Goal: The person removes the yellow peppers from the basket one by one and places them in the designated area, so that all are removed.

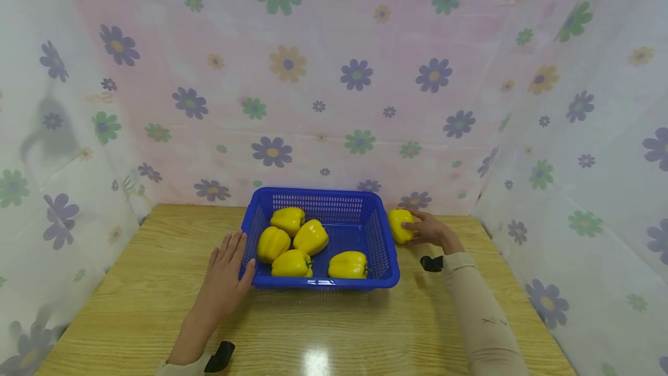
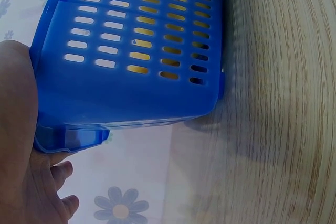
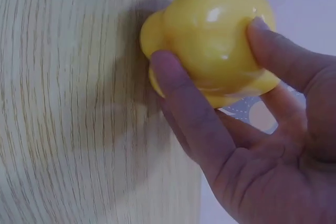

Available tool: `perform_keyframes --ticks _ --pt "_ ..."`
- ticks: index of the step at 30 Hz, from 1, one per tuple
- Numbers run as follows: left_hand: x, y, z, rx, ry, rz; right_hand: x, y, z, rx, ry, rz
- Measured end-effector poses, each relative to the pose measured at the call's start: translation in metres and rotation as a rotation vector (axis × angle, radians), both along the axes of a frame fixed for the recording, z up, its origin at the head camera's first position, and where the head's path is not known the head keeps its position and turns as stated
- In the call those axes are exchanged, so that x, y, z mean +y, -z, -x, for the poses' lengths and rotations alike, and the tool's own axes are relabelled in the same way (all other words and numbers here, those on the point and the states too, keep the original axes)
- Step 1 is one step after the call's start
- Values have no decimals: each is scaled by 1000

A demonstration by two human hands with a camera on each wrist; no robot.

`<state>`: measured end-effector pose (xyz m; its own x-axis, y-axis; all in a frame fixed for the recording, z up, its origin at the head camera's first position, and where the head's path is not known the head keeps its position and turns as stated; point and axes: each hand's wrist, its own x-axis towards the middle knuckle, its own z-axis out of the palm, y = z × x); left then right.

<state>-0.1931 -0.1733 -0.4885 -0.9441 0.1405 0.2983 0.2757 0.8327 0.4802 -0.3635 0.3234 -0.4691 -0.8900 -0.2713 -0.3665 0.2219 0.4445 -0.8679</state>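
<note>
Flowered cloth (image 1: pixel 323 91), pinkish behind and whiter at both sides, rises around a wood-grained surface (image 1: pixel 292 326) that reaches away beneath both hands' fingers. Between the left and right fingers stands a blue basket (image 1: pixel 318 191) with slotted walls, upright on that surface. Inside it lie five yellow peppers: a cluster of four (image 1: pixel 310 238) just beside the left fingers, and a lone pepper (image 1: pixel 347 264) farther off, toward the right fingers, a bit of green stem showing at its end.

The left hand (image 1: pixel 224 274) lies against the basket's rim at its near corner, fingers straight and loosely spread, thumb set apart from them — touching the basket rather than closed round it.

Beyond the opposite wall, the right hand (image 1: pixel 430 230) grasps another yellow pepper, the held one (image 1: pixel 398 226), thumb on one side and fingers on the other. That pepper is outside the basket, just beside its wall, between the wall and the right palm; whether its underside touches the surface below the fingers I cannot tell. Behind each hand's fingers, at the wrist, a black mount (image 1: pixel 432 263) sits by the cuff of a light sleeve (image 1: pixel 480 312).
</note>
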Motion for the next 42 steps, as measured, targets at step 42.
perform_keyframes --ticks 42 --pt "0 1 0 -1 2 -25 -3 7 -1 82 21 -9"
